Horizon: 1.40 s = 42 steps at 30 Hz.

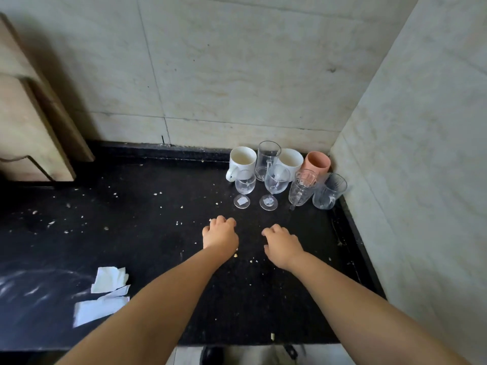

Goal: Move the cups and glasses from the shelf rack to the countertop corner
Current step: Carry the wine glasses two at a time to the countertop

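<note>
Now both hands, left hand (220,234) and right hand (283,246), hover empty, fingers loosely curled, before cups and glasses (284,175) crowded in the counter's (131,233) back right corner (a careless brush could topple the stemmed ones).

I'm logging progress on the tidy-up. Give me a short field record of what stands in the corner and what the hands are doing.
back row: white mug, glass mug, second white mug, pink cup
front row: two wine glasses, ribbed glass mug, tumbler
left hand: empty, fingers curled
right hand: empty, fingers curled
elsewhere: paper scraps on countertop
</note>
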{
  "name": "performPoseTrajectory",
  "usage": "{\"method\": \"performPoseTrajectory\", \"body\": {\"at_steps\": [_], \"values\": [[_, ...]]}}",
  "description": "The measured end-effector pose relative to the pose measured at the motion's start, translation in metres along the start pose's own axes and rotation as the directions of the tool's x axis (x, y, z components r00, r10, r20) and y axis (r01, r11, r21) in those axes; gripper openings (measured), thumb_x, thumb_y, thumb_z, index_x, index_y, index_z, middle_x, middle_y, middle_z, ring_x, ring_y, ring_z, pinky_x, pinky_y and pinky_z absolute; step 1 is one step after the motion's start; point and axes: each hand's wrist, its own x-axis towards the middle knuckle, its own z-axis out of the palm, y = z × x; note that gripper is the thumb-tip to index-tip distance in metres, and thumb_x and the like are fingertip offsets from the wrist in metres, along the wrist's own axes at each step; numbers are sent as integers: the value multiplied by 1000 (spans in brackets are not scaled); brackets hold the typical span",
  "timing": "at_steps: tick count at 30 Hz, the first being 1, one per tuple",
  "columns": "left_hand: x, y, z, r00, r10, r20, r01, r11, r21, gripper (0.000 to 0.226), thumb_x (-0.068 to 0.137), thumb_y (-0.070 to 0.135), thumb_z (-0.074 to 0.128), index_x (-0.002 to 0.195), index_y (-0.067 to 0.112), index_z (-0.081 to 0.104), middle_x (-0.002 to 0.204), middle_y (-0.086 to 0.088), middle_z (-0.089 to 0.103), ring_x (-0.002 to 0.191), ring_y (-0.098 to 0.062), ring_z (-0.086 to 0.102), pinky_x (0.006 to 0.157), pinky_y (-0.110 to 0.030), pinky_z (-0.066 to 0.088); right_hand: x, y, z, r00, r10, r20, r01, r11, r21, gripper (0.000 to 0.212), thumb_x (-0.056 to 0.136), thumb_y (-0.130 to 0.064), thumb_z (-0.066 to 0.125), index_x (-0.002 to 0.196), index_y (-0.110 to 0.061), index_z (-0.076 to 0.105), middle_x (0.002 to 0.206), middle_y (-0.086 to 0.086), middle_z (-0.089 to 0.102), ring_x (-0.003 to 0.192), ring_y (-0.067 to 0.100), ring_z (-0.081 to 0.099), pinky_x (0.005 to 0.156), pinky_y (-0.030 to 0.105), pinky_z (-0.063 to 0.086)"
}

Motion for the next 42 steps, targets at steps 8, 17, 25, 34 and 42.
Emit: {"method": "performPoseTrajectory", "body": {"at_steps": [8, 17, 25, 34, 42], "values": [[-111, -41, 8, 948, -303, -101, 290, 949, -121, 41, 95, 22, 43, 135, 20, 48, 136, -7, 46, 130, -26, 39, 106, -41, 34, -54, -17, 12, 967, -251, -53, 241, 960, -139, 38, 98, -23, 42, 136, -19, 43, 140, 7, 40, 127, 28, 41, 102, 44, 40], [-271, -90, 25, 793, -589, -156, 522, 789, -323, 34, 97, 21, 43, 130, 21, 52, 133, -7, 49, 125, -26, 44, 106, -41, 37, -130, -120, 54, 795, -603, 66, 595, 753, -283, 38, 99, -21, 40, 137, -18, 41, 142, 9, 39, 130, 29, 40, 103, 44, 39], [-437, -168, 41, 503, -843, -194, 720, 532, -446, 34, 93, 24, 44, 125, 18, 54, 126, -9, 51, 122, -29, 44, 99, -40, 39, -235, -248, 113, 515, -831, 210, 836, 433, -339, 36, 99, -19, 38, 134, -16, 45, 137, 10, 44, 123, 30, 47, 100, 44, 44], [-679, -250, 93, 203, -968, -150, 798, 252, -547, 39, 93, 25, 44, 131, 18, 51, 129, -10, 50, 125, -29, 44, 100, -40, 39, -424, -379, 229, 257, -906, 337, 927, 132, -352, 36, 98, -21, 38, 133, -15, 45, 135, 10, 42, 126, 30, 43, 99, 43, 40], [-895, -301, 134, -64, -994, -88, 791, 4, -612, 36, 94, 24, 44, 128, 19, 55, 128, -11, 51, 124, -29, 45, 103, -42, 40, -610, -459, 335, -4, -895, 446, 949, -144, -280, 35, 98, -20, 38, 130, -13, 46, 133, 11, 44, 124, 32, 45, 97, 44, 41]]}}
